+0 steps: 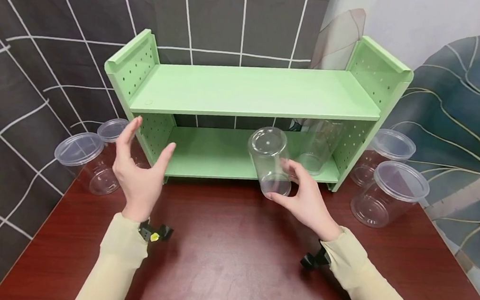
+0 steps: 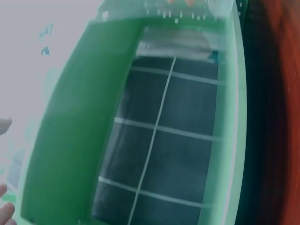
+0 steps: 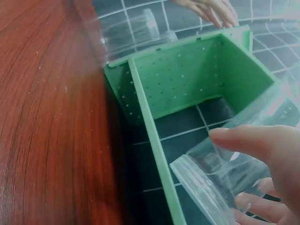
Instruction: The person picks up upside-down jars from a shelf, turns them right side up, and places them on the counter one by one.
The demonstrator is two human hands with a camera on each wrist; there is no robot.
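A clear plastic jar [image 1: 266, 147] is in my right hand [image 1: 306, 201], thumb on the near side and fingers behind. It tilts at the front of the lower shelf [image 1: 211, 152], its ridged rim pointing downward in the right wrist view. A second clear jar [image 1: 321, 145] stands on that shelf at the right end, partly hidden by the upper board. My left hand [image 1: 139, 174] is raised before the rack's left side panel, thumb and fingers spread apart with nothing between them. In the left wrist view only some fingertips [image 2: 5, 213] show at the edge.
The green two-tier rack [image 1: 253, 91] stands at the back of the dark red table [image 1: 230, 259]. Two lidded clear jars, one in front [image 1: 79, 150], stand left of it. Two more, the nearer one [image 1: 400, 183] larger in view, stand at its right. A tiled-pattern wall [image 1: 217, 19] rises behind.
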